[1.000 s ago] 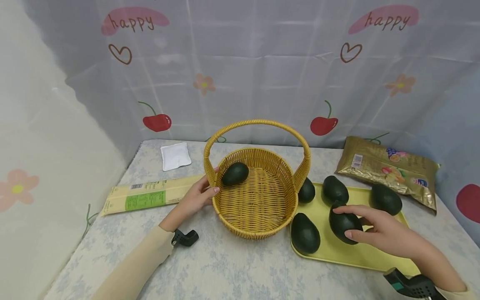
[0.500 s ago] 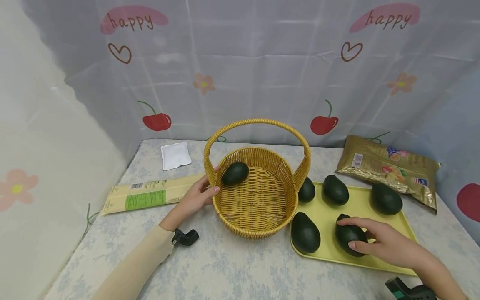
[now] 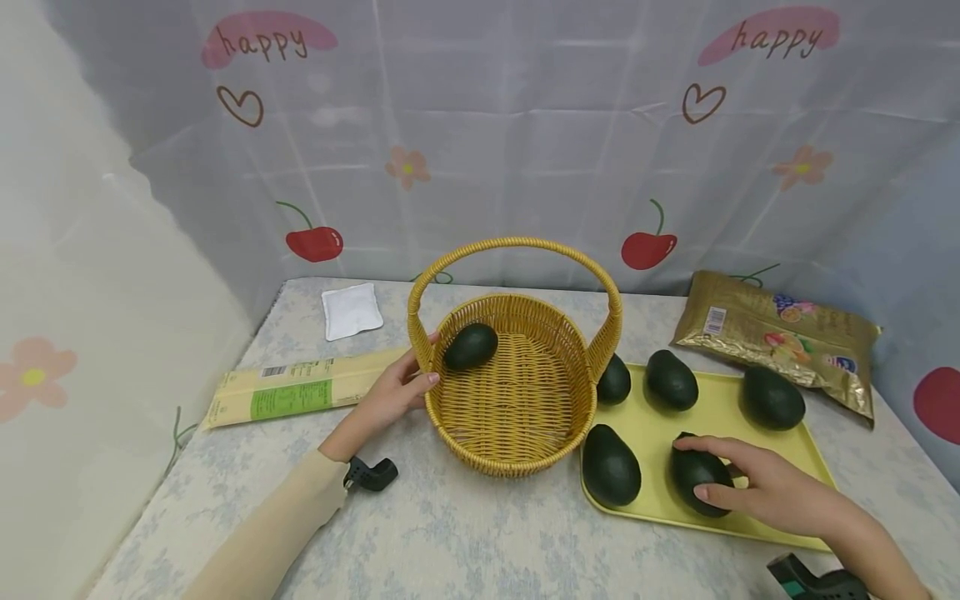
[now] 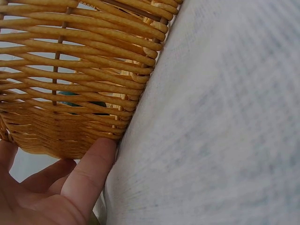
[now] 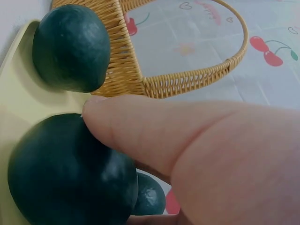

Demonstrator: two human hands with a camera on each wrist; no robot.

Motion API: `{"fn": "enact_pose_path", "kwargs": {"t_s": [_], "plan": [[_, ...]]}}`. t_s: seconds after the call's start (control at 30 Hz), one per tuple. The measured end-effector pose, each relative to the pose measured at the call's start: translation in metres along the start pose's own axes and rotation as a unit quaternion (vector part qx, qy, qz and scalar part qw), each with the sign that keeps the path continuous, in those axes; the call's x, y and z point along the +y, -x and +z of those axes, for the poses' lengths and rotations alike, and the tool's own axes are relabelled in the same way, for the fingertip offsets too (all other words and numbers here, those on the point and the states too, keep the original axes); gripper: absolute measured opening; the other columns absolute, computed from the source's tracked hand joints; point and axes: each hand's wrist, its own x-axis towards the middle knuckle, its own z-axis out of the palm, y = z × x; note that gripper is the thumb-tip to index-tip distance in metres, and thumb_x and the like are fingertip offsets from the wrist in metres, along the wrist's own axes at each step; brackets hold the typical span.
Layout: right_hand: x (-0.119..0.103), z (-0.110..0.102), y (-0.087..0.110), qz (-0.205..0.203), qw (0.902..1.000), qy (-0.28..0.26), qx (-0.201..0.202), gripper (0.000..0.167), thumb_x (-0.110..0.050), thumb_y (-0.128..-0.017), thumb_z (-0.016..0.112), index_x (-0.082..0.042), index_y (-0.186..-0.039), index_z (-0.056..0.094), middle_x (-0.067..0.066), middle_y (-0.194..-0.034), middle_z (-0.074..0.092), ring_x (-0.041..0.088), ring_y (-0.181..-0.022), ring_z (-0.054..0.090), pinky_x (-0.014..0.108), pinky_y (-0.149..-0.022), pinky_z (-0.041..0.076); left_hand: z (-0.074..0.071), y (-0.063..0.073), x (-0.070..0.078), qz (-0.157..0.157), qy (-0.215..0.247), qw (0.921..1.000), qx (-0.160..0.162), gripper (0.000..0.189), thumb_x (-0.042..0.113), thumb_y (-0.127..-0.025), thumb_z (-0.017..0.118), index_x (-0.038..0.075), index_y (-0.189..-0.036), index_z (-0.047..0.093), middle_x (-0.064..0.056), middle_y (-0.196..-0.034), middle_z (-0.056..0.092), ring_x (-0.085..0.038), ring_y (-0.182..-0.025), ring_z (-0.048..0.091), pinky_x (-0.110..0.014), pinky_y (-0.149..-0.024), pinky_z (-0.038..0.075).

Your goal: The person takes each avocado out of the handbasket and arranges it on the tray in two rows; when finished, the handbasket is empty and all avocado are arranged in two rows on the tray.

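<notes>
My left hand (image 3: 395,390) rests against the left side of a yellow wicker basket (image 3: 510,454) with a tall hoop handle. In the left wrist view, its thumb (image 4: 91,176) and fingers touch the woven outer wall. One dark green avocado (image 3: 470,347) lies inside the basket, at its left. On the right, my right hand (image 3: 780,487) holds another avocado (image 3: 693,483) low over or on the yellow tray (image 3: 742,525); contact underneath is hidden. The right wrist view shows the thumb (image 5: 136,126) across this avocado (image 5: 70,173). Several more avocados, including one at front left (image 3: 611,467), lie on the tray.
A gold snack bag (image 3: 780,342) lies behind the tray. Left of the basket are a flat cream-and-green packet (image 3: 300,389) and a white square pouch (image 3: 352,312). A printed curtain (image 3: 510,150) hangs behind the table.
My right hand and its avocado have moved down and slightly right, toward the front of the tray, then nearly stopped. My left hand and the basket have stayed in place.
</notes>
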Motion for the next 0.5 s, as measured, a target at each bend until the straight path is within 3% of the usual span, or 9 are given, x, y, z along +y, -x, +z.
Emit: {"fn": "enact_pose_path", "kwargs": {"t_s": [0.2, 0.37, 0.5], "plan": [[0.0011, 0.0003, -0.0002, -0.019, 0.9996, -0.003, 0.021, 0.050, -0.020, -0.096, 0.072, -0.008, -0.142, 0.057, -0.018, -0.138, 0.056, -0.019, -0.118, 0.046, 0.021, -0.076, 0.053, 0.0002, 0.0001, 0.0006, -0.001, -0.001, 1.0000, 0.001, 0.065, 0.019, -0.106, 0.054, 0.025, -0.164, 0.024, -0.025, -0.161, 0.035, -0.047, -0.130, 0.057, -0.042, -0.088, 0.062], [-0.0017, -0.0008, -0.0004, -0.012, 0.9995, -0.007, 0.027, 0.052, -0.020, -0.095, 0.073, -0.007, -0.143, 0.056, 0.002, -0.140, 0.061, -0.020, -0.117, 0.047, 0.021, -0.077, 0.055, 0.0002, -0.0001, 0.0010, 0.000, -0.003, 1.0000, 0.000, 0.065, 0.019, -0.106, 0.054, 0.025, -0.164, 0.025, -0.025, -0.161, 0.035, -0.047, -0.130, 0.057, -0.041, -0.088, 0.063], [-0.0013, -0.0022, -0.0003, -0.012, 0.9993, -0.026, 0.025, 0.053, -0.018, -0.096, 0.072, -0.007, -0.145, 0.053, -0.007, -0.142, 0.058, -0.017, -0.117, 0.051, 0.022, -0.079, 0.057, 0.0002, -0.0003, 0.0000, -0.002, -0.003, 1.0000, 0.002, 0.065, 0.019, -0.106, 0.054, 0.025, -0.164, 0.025, -0.026, -0.160, 0.036, -0.047, -0.129, 0.057, -0.041, -0.088, 0.063]]}}
